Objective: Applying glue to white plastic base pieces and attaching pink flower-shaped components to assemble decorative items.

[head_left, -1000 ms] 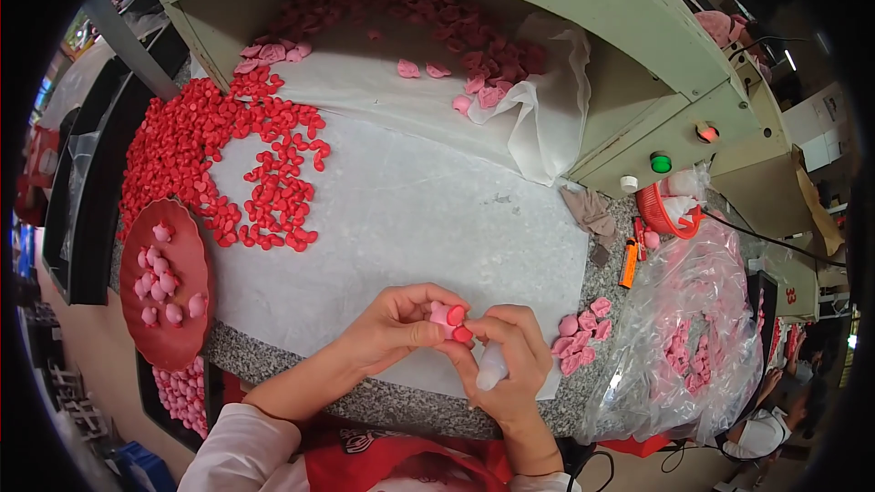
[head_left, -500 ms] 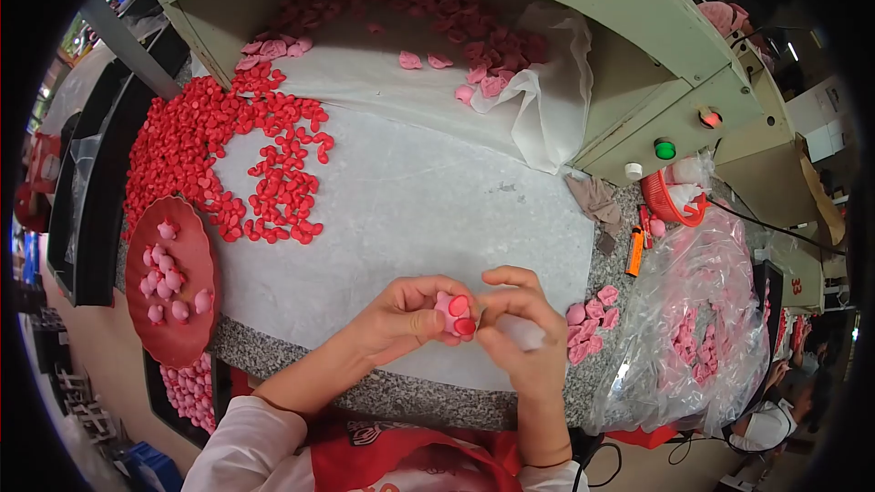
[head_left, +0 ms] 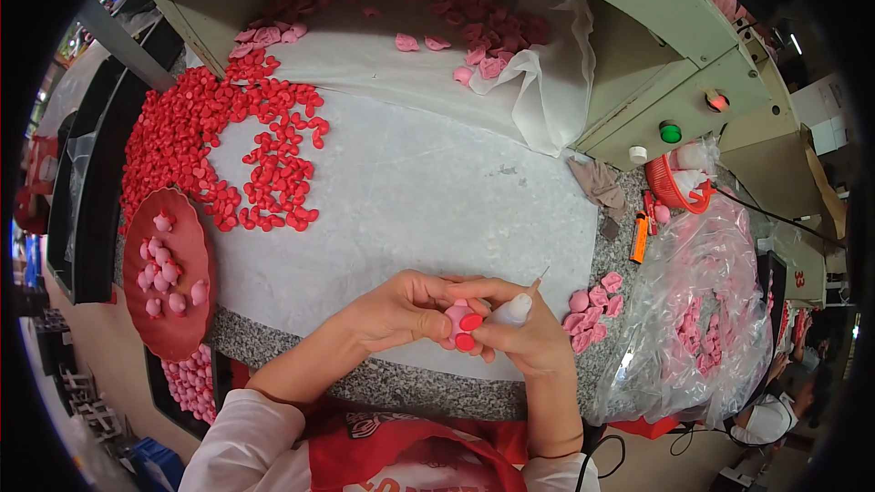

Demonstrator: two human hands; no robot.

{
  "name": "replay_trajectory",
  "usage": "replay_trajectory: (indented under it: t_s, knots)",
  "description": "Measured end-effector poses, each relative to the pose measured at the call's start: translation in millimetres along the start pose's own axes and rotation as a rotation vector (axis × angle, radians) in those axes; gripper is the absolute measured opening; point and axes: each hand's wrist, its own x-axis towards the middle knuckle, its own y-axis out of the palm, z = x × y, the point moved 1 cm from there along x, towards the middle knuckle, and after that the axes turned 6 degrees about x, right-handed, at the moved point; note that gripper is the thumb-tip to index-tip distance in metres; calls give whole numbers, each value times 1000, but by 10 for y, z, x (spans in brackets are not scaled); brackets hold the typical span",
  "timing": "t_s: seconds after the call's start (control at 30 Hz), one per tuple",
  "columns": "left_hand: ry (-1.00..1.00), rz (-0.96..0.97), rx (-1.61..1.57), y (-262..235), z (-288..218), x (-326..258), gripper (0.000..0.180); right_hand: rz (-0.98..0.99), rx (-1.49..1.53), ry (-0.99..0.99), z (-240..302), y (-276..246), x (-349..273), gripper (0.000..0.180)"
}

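Note:
My left hand (head_left: 401, 317) pinches a small pink toy figure (head_left: 451, 312) with two rounded red pieces on the side facing right. The thumb and fingers of my right hand (head_left: 533, 342) press against one red piece (head_left: 471, 321). Tucked in that same hand is a small white bottle (head_left: 515, 309) with a thin needle tip, which points up and away to the right. Both hands are close together over the near edge of the white sheet (head_left: 410, 191). The fingers partly hide the figure.
Many loose red pieces (head_left: 173, 137) cover the far left. A scalloped red dish (head_left: 182, 333) holds pink figures. Pink pieces lie inside a grey-green cabinet (head_left: 638, 0) and on the granite at right, near an orange lighter-like object (head_left: 640, 239), a red basket (head_left: 670, 187) and a plastic bag (head_left: 638, 374).
My right hand has closed in on the figure, its fingers now on a red piece. The bottle's needle tip now shows above the hand. The view has shifted slightly.

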Motion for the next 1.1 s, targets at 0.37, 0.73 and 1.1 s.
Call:
replay_trajectory:
  t_s: [0.37,0.73,1.1]
  knots:
    - [-43,-8,-28,-66,67,-4,38,11,9,-58,-62,-25,38,31]
    - [-56,74,-116,-141,151,11,36,-18,-78,-52,-64,-4,23,23]
    - [-75,-1,-84,12,35,-7,36,108,-308,-198,-74,-67,35,52]
